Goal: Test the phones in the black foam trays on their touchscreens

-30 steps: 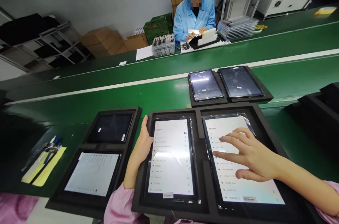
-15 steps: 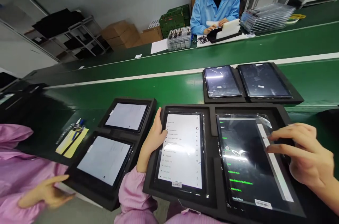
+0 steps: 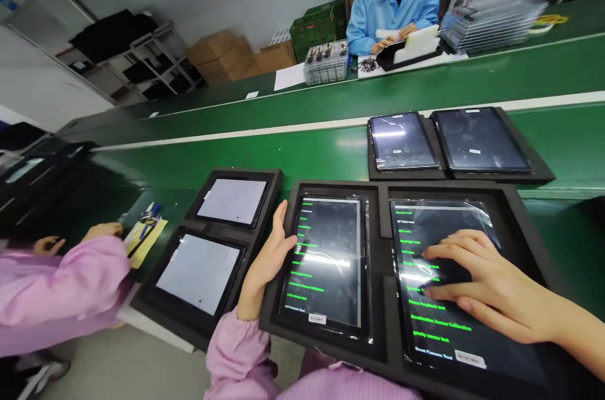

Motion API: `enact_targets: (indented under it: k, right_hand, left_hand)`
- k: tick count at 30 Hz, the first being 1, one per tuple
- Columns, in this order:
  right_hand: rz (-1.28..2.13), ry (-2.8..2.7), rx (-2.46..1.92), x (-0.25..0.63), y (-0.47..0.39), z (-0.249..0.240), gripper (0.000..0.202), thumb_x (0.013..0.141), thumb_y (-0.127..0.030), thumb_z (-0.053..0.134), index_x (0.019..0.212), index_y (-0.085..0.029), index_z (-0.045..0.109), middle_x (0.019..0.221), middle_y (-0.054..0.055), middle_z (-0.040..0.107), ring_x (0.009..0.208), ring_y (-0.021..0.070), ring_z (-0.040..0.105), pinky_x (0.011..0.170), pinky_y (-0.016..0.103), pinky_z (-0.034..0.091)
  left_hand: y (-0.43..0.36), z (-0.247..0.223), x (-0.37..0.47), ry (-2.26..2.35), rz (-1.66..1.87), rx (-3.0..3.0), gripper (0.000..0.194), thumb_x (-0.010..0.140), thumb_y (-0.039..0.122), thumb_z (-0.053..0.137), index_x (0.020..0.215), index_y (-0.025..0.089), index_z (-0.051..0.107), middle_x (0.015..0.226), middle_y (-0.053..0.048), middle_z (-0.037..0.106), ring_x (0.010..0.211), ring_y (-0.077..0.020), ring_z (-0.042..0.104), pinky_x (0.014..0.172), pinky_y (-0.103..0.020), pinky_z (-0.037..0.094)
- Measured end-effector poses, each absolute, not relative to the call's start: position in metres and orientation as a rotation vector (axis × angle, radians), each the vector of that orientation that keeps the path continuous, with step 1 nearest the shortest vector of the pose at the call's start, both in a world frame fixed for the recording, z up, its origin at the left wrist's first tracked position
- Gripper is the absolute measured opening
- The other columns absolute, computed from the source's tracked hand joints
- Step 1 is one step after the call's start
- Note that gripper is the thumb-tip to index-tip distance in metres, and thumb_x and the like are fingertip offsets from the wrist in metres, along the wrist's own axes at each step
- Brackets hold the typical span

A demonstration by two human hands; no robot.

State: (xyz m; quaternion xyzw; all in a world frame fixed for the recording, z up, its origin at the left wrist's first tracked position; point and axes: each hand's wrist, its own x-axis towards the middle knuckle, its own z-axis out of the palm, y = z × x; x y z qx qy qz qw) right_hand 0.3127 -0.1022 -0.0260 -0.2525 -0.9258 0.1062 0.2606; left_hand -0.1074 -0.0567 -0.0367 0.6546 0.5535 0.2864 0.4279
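A black foam tray lies before me with two tablets in its recesses. My left hand is at the tray's left edge, thumb over the rim by the left tablet, fingers apart. That tablet shows a green text list on black. Over the right tablet, with a similar list, my right hand hovers or rests with fingers spread and nothing held. Whether its fingertips touch the screen is hard to tell. Both tablets wear clear film and a white barcode label near the bottom.
Left, another foam tray holds two white-screen tablets, beside a yellow pad with pens and a co-worker's pink sleeve. Behind right, a tray carries two dark tablets. Across the bench, a person in blue handles something white.
My right hand has moved left over the right tablet. The left screen has switched from a white network list to green text on black. The neighbour's hand has left their tray for the yellow pad.
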Motion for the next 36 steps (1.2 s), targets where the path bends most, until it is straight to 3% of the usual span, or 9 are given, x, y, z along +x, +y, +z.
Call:
enact_targets:
  k: [3, 6, 11, 16, 22, 27, 31, 36]
  right_hand:
    - [0.363, -2.516, -0.719, 0.314, -0.102, -0.028, 0.038, 0.103, -0.030, 0.041, 0.110, -0.033, 0.078, 0.128, 0.009, 0.059, 0.109, 0.0303, 0.055, 0.094, 0.051, 0.040]
    - [0.328, -2.500, -0.738, 0.319, -0.101, -0.032, 0.037, 0.102, -0.027, 0.042, 0.106, -0.032, 0.078, 0.126, 0.009, 0.060, 0.108, 0.0301, 0.057, 0.096, 0.053, 0.040]
    - [0.300, -2.264, -0.829, 0.333, -0.104, -0.039, 0.039, 0.101, -0.025, 0.040, 0.113, -0.035, 0.076, 0.114, 0.009, 0.062, 0.099, 0.0323, 0.061, 0.095, 0.059, 0.039]
    - [0.270, -2.158, -0.901, 0.339, -0.108, -0.040, 0.040, 0.098, -0.023, 0.041, 0.117, -0.038, 0.073, 0.110, 0.010, 0.062, 0.092, 0.0332, 0.060, 0.088, 0.060, 0.039]
    - [0.233, -2.232, -1.010, 0.327, -0.097, -0.039, 0.036, 0.103, -0.025, 0.042, 0.109, -0.032, 0.076, 0.118, 0.010, 0.061, 0.103, 0.0305, 0.060, 0.090, 0.053, 0.039]
    - [0.150, -2.375, -0.851, 0.318, -0.095, -0.032, 0.037, 0.104, -0.025, 0.040, 0.112, -0.029, 0.075, 0.117, 0.010, 0.060, 0.104, 0.0278, 0.058, 0.093, 0.051, 0.036]
    - [0.087, -2.458, -0.882, 0.314, -0.097, -0.029, 0.034, 0.101, -0.020, 0.043, 0.101, -0.025, 0.077, 0.119, 0.012, 0.060, 0.105, 0.0281, 0.059, 0.096, 0.052, 0.035]
    - [0.045, -2.272, -0.859, 0.322, -0.098, -0.035, 0.032, 0.098, -0.018, 0.045, 0.102, -0.026, 0.077, 0.115, 0.010, 0.061, 0.100, 0.0272, 0.060, 0.097, 0.053, 0.034]
  left_hand:
    - [-0.073, -0.039, -0.116, 1.318, 0.626, 1.761, 0.093, 0.088, 0.020, 0.050, 0.162, 0.022, -0.006, 0.173, -0.013, -0.003, 0.160, -0.0302, -0.001, 0.131, -0.053, 0.002]
    - [-0.076, -0.040, -0.120, 1.262, 0.555, 1.945, 0.104, 0.082, 0.015, 0.054, 0.162, 0.024, -0.013, 0.173, -0.013, -0.011, 0.160, -0.0334, -0.006, 0.130, -0.056, 0.001]
    - [-0.069, -0.035, -0.122, 1.221, 0.427, 2.156, 0.098, 0.086, 0.016, 0.054, 0.163, 0.026, -0.004, 0.173, -0.013, -0.003, 0.159, -0.0373, -0.008, 0.129, -0.062, 0.007]
    - [-0.070, -0.035, -0.120, 1.232, 0.454, 2.092, 0.085, 0.091, 0.019, 0.046, 0.162, 0.024, 0.000, 0.172, -0.012, 0.004, 0.159, -0.0333, -0.003, 0.130, -0.059, 0.007]
    - [-0.073, -0.038, -0.110, 1.440, 0.539, 2.019, 0.077, 0.092, 0.017, 0.041, 0.161, 0.022, 0.008, 0.169, -0.012, 0.012, 0.159, -0.0299, 0.011, 0.131, -0.054, 0.011]
    - [-0.069, -0.038, -0.109, 1.501, 0.540, 1.924, 0.077, 0.091, 0.017, 0.041, 0.161, 0.020, 0.009, 0.169, -0.013, 0.013, 0.159, -0.0299, 0.012, 0.131, -0.053, 0.014]
    - [-0.069, -0.038, -0.110, 1.526, 0.544, 1.907, 0.076, 0.093, 0.018, 0.041, 0.161, 0.020, 0.009, 0.170, -0.013, 0.014, 0.159, -0.0297, 0.012, 0.131, -0.053, 0.015]
    - [-0.070, -0.037, -0.108, 1.495, 0.538, 2.005, 0.077, 0.095, 0.020, 0.044, 0.162, 0.021, 0.007, 0.169, -0.014, 0.014, 0.159, -0.0292, 0.013, 0.131, -0.053, 0.013]
